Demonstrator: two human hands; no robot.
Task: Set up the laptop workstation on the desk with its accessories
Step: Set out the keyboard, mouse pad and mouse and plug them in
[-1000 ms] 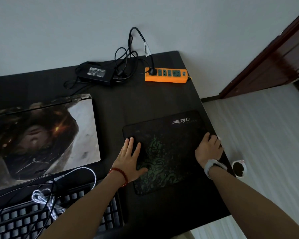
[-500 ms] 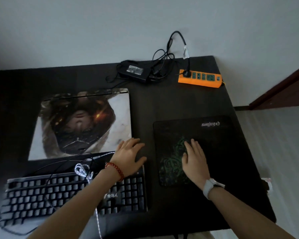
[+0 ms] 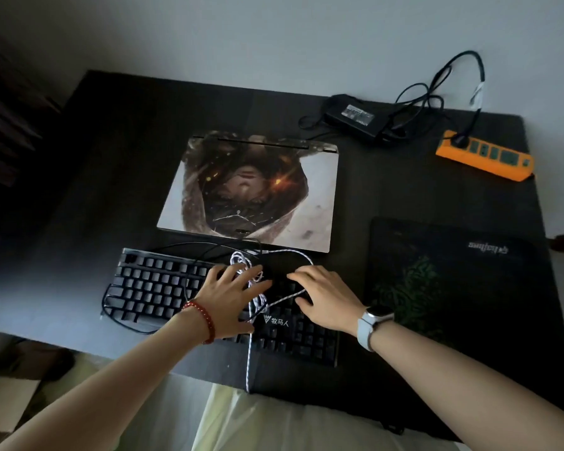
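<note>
A closed laptop with a picture skin on its lid lies in the middle of the black desk. In front of it a black keyboard lies with a white braided cable and a thin black cable bundled on top. My left hand rests with spread fingers on the keys and the white cable. My right hand lies on the keyboard's right half, fingers loosely bent over the cable loop. A black mouse pad with a green pattern lies at the right.
A black power adapter with tangled cords sits at the back, and an orange power strip lies at the back right corner with a plug in it. The keyboard sits close to the desk's front edge. A wall runs behind the desk.
Both hands left the mouse pad and came leftwards onto the keyboard. The view swung left, so the laptop and keyboard now sit in the middle.
</note>
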